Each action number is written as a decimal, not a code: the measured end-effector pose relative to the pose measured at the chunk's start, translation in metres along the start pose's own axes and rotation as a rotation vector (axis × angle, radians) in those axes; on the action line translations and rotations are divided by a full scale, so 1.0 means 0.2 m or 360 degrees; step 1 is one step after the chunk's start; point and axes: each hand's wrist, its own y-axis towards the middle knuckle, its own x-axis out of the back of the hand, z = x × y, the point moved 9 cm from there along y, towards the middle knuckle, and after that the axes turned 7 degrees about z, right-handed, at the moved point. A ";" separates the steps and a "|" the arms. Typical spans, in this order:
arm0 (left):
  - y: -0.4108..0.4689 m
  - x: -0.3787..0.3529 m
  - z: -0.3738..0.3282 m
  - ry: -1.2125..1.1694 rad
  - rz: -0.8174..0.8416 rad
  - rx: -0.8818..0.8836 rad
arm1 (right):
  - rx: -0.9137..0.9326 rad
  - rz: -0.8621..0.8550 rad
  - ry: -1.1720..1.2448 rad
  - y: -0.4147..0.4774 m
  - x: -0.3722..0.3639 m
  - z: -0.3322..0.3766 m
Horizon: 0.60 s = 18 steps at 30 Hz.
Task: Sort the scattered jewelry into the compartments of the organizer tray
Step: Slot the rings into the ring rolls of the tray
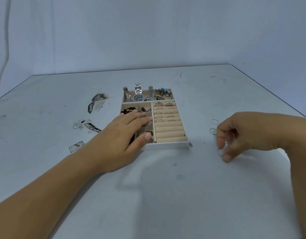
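The white organizer tray (166, 145) with beige lining sits mid-table. Its back compartment holds watches (138, 96) and a charm bracelet (163, 94). Several rings (159, 120) stand in the padded ring rolls on its right side. My left hand (124, 135) rests flat over the tray's left small compartments, fingers straight, covering chains and beads. To the right of the tray, my right hand (238, 135) pinches a thin silver ring (219, 152) at the table surface. Two more thin rings (214, 121) (212, 131) lie just beyond it.
Dark worn patches (96, 102) and peeled spots (92, 127) mark the white table left of the tray. The table's far edge meets a plain pale wall; its right edge runs diagonally past my right hand.
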 end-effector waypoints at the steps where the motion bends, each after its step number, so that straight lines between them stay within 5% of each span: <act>1: 0.00 0.00 0.00 0.0001 -0.0002 -0.0003 | 0.0002 0.0011 -0.0003 0.00 -0.01 0.00; 13: 0.00 0.00 0.00 -0.0014 -0.0014 -0.0004 | 0.0335 0.0003 0.0104 0.02 -0.03 0.13; 18: -0.01 0.01 0.00 -0.0020 -0.0024 -0.0025 | 0.0636 -0.0698 0.0757 0.04 0.14 0.21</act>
